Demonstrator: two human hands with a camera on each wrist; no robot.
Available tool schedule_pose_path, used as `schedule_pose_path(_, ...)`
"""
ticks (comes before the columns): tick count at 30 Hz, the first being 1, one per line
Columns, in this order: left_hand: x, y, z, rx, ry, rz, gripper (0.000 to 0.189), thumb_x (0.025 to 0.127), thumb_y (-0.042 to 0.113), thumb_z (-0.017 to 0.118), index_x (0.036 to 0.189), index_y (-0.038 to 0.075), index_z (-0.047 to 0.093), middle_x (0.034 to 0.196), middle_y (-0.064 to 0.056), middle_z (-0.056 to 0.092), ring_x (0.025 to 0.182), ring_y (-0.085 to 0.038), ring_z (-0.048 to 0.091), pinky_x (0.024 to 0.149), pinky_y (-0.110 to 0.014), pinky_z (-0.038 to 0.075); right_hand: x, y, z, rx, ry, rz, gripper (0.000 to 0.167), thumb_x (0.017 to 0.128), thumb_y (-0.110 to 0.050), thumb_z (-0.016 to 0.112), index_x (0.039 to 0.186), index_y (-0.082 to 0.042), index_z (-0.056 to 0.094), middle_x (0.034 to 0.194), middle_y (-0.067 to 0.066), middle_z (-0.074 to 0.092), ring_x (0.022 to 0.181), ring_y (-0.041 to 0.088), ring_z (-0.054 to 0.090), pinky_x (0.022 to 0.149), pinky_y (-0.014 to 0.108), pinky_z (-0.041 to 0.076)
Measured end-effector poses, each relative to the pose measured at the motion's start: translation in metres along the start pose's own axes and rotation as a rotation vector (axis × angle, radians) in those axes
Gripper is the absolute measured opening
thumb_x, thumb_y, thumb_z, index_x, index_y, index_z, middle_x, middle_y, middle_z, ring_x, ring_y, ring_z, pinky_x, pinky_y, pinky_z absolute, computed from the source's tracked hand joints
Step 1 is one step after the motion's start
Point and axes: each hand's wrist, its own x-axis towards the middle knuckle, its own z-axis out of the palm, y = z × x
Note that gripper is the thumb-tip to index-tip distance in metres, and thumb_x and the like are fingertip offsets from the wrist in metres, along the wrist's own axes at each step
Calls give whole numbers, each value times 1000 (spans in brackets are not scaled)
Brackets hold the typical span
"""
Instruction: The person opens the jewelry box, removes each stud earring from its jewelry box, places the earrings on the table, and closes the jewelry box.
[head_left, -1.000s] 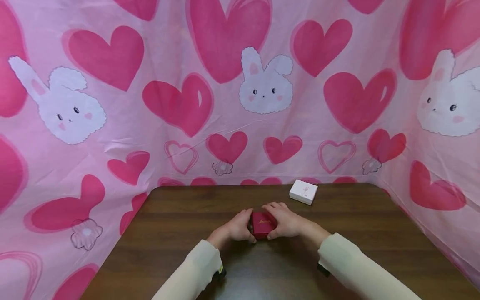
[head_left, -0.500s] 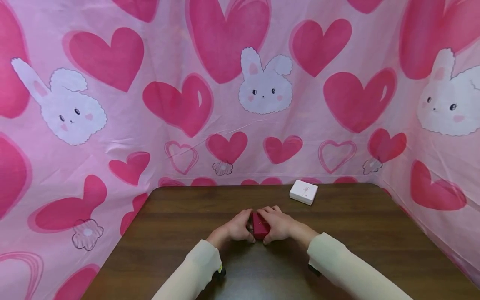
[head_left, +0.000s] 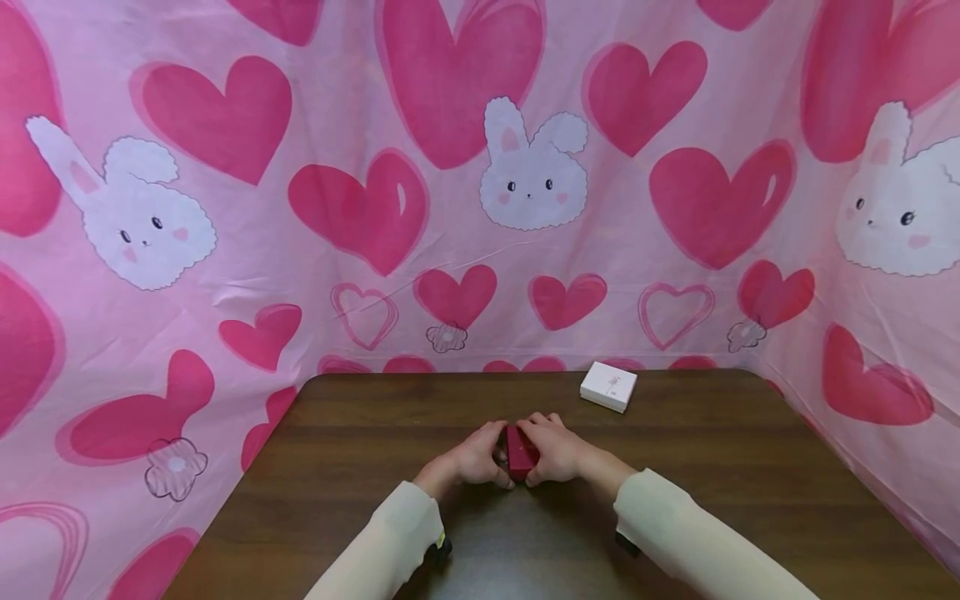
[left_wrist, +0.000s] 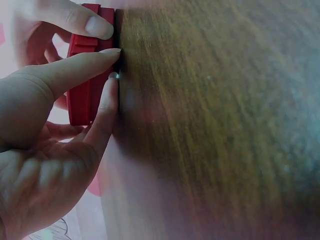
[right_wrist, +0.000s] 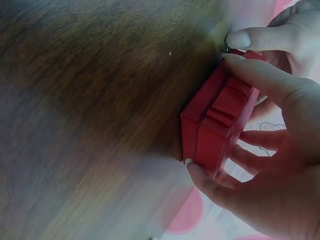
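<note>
A small red jewelry box (head_left: 522,454) stands on the brown wooden table between both hands. My left hand (head_left: 477,454) curves around its left side, thumb near the front corner and fingertips near the back. From the right, my right hand (head_left: 558,452) grips the box, thumb at the front and fingers reaching over the lid. In the right wrist view the box (right_wrist: 212,120) shows a stepped side with a raised band, its base on the table. The left wrist view shows the box (left_wrist: 80,107) partly behind the left thumb and fingers. Much of the lid is hidden by the right hand.
A white box (head_left: 608,387) with a small pink print lies near the back edge of the table (head_left: 375,408), right of centre. Behind the table hangs a pink cloth (head_left: 450,217) with hearts and rabbits, which also runs along both sides.
My right hand has moved left and further over the red jewelry box, covering the gold lettering that showed a second ago. The left hand has stayed nearly still.
</note>
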Motion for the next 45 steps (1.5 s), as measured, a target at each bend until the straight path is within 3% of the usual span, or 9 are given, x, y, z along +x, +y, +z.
schedule_pose_path(12,-2,0,2,15,11,33,78,73,1,91,137,4,48,115,-5,52,100,-22,56,89,-33,50,-1,3,-1,27,-3,-12,80,72,-16,92,140,0,53,125,10,56,111,29,44,88,47,48)
schedule_pose_path(19,-3,0,3,19,19,21,77,73,1,91,137,4,48,115,-6,52,98,-21,55,89,-35,50,0,7,-1,36,0,-38,82,70,-20,92,140,0,54,126,11,57,112,29,45,88,47,48)
schedule_pose_path(26,-2,-1,4,39,30,44,72,71,1,92,131,5,51,112,-4,52,96,-20,54,86,-31,50,9,32,4,42,11,-123,80,73,-31,91,138,-2,55,122,11,58,105,29,47,82,45,50)
schedule_pose_path(29,-1,-2,4,50,31,55,71,71,1,92,129,6,51,111,-5,52,96,-20,54,85,-30,49,9,31,3,48,4,-112,81,73,-30,91,139,-1,54,123,12,58,106,29,47,83,45,50)
schedule_pose_path(31,0,-2,4,61,30,59,70,71,2,92,128,6,52,111,-5,52,96,-19,54,85,-29,49,3,14,-4,64,-5,-61,82,69,-24,93,137,1,56,122,12,58,107,30,47,85,48,49)
schedule_pose_path(35,0,-1,4,77,24,57,68,71,4,92,126,7,52,109,-5,53,95,-19,53,84,-30,49,0,7,-4,19,6,-27,81,69,-22,93,138,0,56,124,9,58,109,27,47,86,46,50)
schedule_pose_path(45,-1,0,4,86,26,61,70,72,5,92,129,6,52,113,-3,52,101,-21,53,89,-33,49,0,5,-2,-50,39,-35,81,70,-23,93,139,-3,56,126,9,58,112,28,47,83,49,52)
